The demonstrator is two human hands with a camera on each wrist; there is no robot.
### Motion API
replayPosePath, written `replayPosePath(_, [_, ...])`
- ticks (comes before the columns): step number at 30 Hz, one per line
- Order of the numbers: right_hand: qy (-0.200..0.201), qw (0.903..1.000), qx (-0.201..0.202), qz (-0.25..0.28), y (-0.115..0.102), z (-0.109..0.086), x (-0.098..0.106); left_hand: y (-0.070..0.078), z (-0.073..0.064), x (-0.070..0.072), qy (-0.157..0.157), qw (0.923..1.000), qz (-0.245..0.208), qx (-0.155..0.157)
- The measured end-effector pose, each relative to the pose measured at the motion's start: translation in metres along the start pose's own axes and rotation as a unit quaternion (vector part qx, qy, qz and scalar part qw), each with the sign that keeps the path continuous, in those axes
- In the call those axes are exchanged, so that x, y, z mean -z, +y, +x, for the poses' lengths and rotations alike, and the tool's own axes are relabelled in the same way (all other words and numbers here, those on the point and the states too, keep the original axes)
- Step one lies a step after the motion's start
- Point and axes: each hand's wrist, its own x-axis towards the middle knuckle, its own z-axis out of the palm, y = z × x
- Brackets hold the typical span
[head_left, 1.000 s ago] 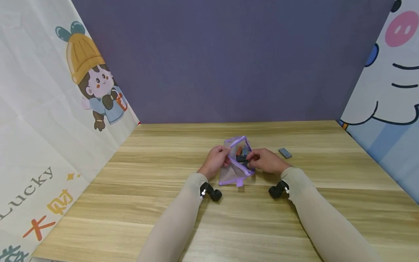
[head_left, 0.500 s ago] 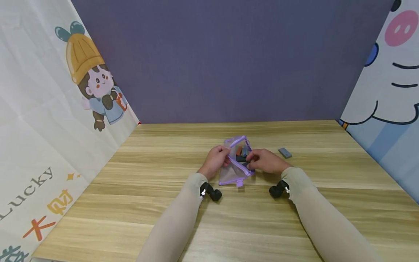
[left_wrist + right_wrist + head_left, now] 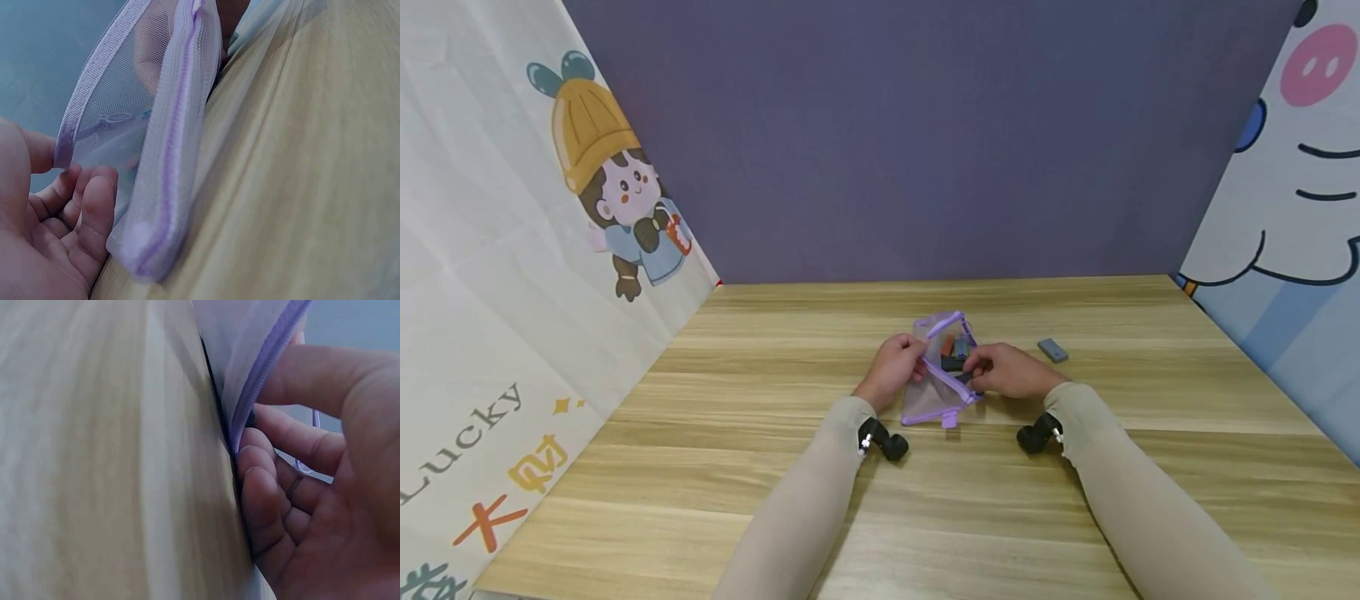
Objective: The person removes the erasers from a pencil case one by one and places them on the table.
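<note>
A purple-edged mesh zipper pouch (image 3: 928, 400) lies on the table with its mouth spread. Its mouth edge is pinched by my left hand (image 3: 893, 367), between thumb and fingers in the left wrist view. Through the opening show an orange piece (image 3: 948, 345), a blue-grey piece (image 3: 962, 347) and a black piece (image 3: 953, 364). My right hand (image 3: 1013, 371) is at the pouch's right end, thumb and fingertips around a small dark piece (image 3: 250, 417) beside the zipper (image 3: 262, 369). Most of that piece is hidden by the fingers.
A grey oblong block (image 3: 1053, 350) lies right of the pouch, beyond the right hand. The wood-grain table (image 3: 775, 350) ends at a dark purple panel (image 3: 925, 142). Printed white sheets (image 3: 467, 250) stand at the sides.
My right fingers shift very slightly at the pouch's right end. The left hand, the pouch and the grey block stay where they were.
</note>
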Motion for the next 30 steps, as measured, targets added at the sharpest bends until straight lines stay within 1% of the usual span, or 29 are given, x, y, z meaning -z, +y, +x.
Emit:
replayPosePath(5, [0.004, 1.0000, 0.004, 0.006, 0.003, -0.001, 0.000, 0.000, -0.001, 0.000, -0.003, 1.0000, 0.006, -0.001])
replayPosePath(10, [0.013, 0.9998, 0.008, 0.016, 0.003, -0.002, -0.001, 0.023, -0.019, -0.002, -0.009, 0.9998, 0.020, -0.003])
replayPosePath(12, [0.018, 0.9996, 0.007, 0.019, 0.003, -0.002, -0.001, 0.026, -0.021, -0.002, -0.012, 0.9996, 0.025, 0.000])
replayPosePath(17, [0.032, 0.9992, 0.001, 0.026, 0.005, -0.001, -0.002, 0.003, -0.001, 0.000, -0.007, 0.9997, 0.024, 0.004])
replayPosePath(18, [0.033, 0.9991, -0.001, 0.026, 0.005, -0.001, -0.003, 0.000, 0.000, 0.000, -0.005, 0.9997, 0.023, 0.003])
replayPosePath(23, [0.041, 0.9986, -0.017, 0.028, 0.005, -0.002, -0.003, -0.004, 0.002, 0.000, 0.004, 0.9998, 0.020, -0.002])
replayPosePath(30, [0.043, 0.9976, -0.027, 0.048, 0.008, -0.003, -0.001, -0.003, 0.000, 0.001, 0.000, 0.9999, 0.010, -0.005])
